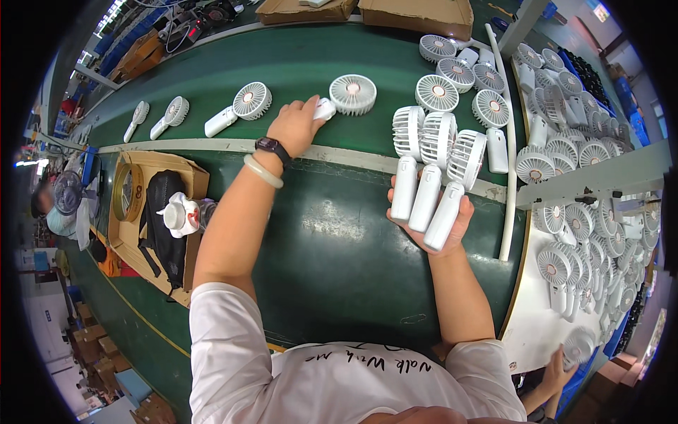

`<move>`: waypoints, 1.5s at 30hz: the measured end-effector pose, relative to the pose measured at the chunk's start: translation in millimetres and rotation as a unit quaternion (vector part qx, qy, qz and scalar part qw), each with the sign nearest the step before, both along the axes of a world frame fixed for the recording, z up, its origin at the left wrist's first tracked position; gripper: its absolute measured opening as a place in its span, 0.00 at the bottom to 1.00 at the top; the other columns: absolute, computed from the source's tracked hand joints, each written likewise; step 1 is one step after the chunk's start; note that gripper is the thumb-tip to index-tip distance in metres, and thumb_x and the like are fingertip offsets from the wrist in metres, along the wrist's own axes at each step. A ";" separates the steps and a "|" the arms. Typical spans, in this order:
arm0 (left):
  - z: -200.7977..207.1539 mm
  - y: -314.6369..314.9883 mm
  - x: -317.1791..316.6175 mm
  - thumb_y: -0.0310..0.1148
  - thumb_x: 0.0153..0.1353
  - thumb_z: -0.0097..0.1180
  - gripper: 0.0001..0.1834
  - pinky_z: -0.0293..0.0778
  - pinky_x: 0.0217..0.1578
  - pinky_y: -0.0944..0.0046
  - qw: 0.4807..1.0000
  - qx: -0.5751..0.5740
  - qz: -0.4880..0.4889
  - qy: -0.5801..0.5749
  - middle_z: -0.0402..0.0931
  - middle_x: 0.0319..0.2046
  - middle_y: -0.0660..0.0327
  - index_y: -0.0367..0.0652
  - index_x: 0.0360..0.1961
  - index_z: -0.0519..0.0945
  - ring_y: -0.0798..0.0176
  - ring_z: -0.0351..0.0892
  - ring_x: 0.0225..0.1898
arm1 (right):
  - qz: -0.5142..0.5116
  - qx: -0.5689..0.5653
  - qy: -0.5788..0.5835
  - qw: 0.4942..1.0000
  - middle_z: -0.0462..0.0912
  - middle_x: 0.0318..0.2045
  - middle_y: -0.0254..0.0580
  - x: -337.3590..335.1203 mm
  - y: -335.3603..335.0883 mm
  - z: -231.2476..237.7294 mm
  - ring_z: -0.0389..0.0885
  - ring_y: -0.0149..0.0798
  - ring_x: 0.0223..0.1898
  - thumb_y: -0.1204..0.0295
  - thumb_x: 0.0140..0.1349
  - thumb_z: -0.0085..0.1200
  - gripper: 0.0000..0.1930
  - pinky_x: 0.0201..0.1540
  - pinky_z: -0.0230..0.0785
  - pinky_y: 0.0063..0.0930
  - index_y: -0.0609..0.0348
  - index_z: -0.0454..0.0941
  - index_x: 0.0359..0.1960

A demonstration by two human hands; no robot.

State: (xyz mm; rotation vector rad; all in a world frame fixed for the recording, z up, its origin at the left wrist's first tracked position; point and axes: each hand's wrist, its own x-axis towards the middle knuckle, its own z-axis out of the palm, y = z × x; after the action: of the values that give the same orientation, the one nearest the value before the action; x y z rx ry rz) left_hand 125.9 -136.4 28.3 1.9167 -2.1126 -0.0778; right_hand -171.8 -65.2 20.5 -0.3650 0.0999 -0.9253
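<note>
My left hand, with a dark watch and a pale bangle on its wrist, closes round the handle of a white handheld fan on the green belt. Its round head points to the right. Three more white handheld fans stand side by side in my right hand, handles down in the palm and heads up. Behind them, several loose fans lie at the belt's right end. Spaced out to the left of my left hand are three further fans, the nearest being a fan with its handle toward the lower left.
A white tube borders the belt's right end. Beyond it, many fans crowd a white table, where another person's hand holds a fan. An opened carton with a black bag and a bottle stands left. Cardboard trays lie at the back.
</note>
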 end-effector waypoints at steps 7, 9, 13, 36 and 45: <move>17.9 78.4 -77.1 0.45 0.69 0.35 0.22 0.73 0.22 0.72 0.567 0.183 -0.009 0.803 0.73 0.41 0.57 0.41 0.54 0.64 0.66 0.74 0.36 | -0.002 -0.006 -0.009 1.000 0.67 0.54 0.56 -3.9 -2.3 -6.1 0.71 0.54 0.51 0.41 0.43 0.56 0.43 0.48 0.69 0.50 0.56 0.64 0.57; 14.9 100.4 -90.2 0.46 0.69 0.34 0.23 0.75 0.24 0.69 0.439 0.193 -0.055 0.876 0.69 0.46 0.54 0.41 0.55 0.62 0.61 0.73 0.40 | 0.000 -0.008 -0.008 1.000 0.67 0.54 0.56 -5.0 -2.0 -6.0 0.71 0.54 0.51 0.40 0.43 0.56 0.44 0.48 0.69 0.50 0.58 0.63 0.57; 8.4 128.2 -104.4 0.32 0.63 0.48 0.29 0.77 0.29 0.65 0.441 0.174 -0.101 0.875 0.62 0.57 0.50 0.44 0.63 0.52 0.57 0.71 0.52 | 0.006 -0.013 -0.001 1.000 0.66 0.55 0.57 -6.1 -0.9 -6.0 0.71 0.55 0.51 0.39 0.43 0.55 0.45 0.49 0.68 0.52 0.58 0.62 0.58; -22.1 153.5 -113.3 0.50 0.67 0.36 0.26 0.68 0.25 0.68 0.397 0.190 -0.042 0.897 0.68 0.50 0.54 0.45 0.59 0.59 0.62 0.72 0.42 | 0.087 -0.004 -0.104 0.991 0.59 0.58 0.63 -8.0 -5.3 -15.4 0.64 0.60 0.57 0.42 0.46 0.57 0.43 0.54 0.64 0.57 0.56 0.62 0.59; -22.4 156.2 -113.1 0.16 0.52 0.52 0.38 0.73 0.36 0.63 0.482 0.181 -0.060 0.855 0.64 0.54 0.56 0.47 0.63 0.51 0.62 0.70 0.49 | 0.080 0.037 -0.112 0.990 0.61 0.57 0.65 -11.4 -5.4 -14.1 0.65 0.61 0.55 0.40 0.47 0.53 0.43 0.53 0.65 0.57 0.58 0.61 0.59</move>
State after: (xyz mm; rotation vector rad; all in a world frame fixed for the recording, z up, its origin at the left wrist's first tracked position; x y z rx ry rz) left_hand 12.8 19.8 5.9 0.6546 -0.6210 -1.6939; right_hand -183.2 -70.6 6.4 -0.1953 -0.0987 -0.7965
